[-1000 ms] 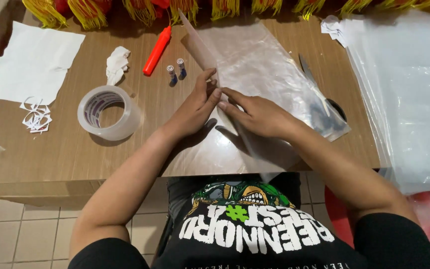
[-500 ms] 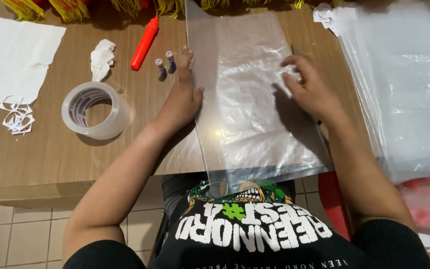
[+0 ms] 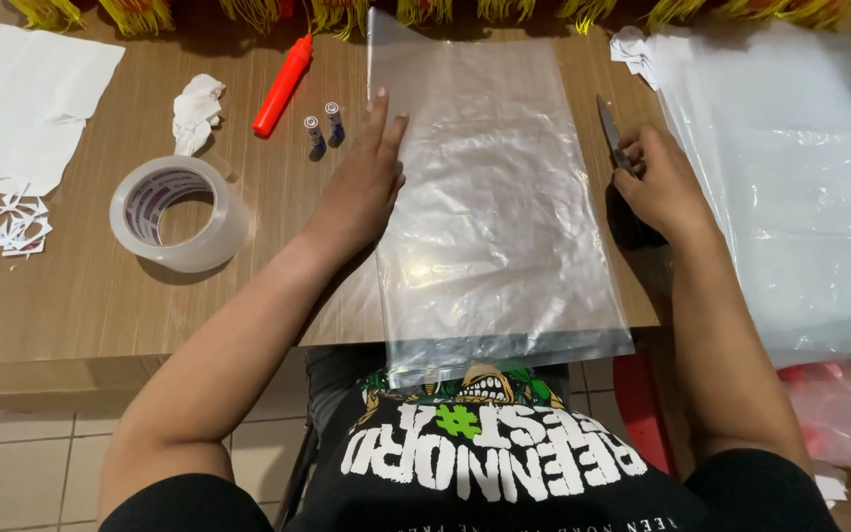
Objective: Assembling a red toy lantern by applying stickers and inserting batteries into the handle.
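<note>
A clear plastic sheet (image 3: 490, 197) lies flat across the middle of the wooden table (image 3: 91, 286), its near end hanging over the front edge. My left hand (image 3: 361, 182) rests palm down on the sheet's left edge with fingers spread. My right hand (image 3: 657, 182) is to the right of the sheet, closed around a pair of scissors (image 3: 611, 130) whose blades point away from me.
A roll of clear tape (image 3: 179, 212) sits left of my left arm. Two small batteries (image 3: 324, 126), a red marker (image 3: 283, 84), crumpled tissue (image 3: 195, 106), white paper (image 3: 22, 99) and paper scraps (image 3: 14, 217) lie at the left. More plastic sheeting (image 3: 790, 187) covers the right.
The plastic sheet has been spread flat from its folded state. My left hand stayed on its left edge, while my right hand moved off the sheet to the right and took hold of the scissors.
</note>
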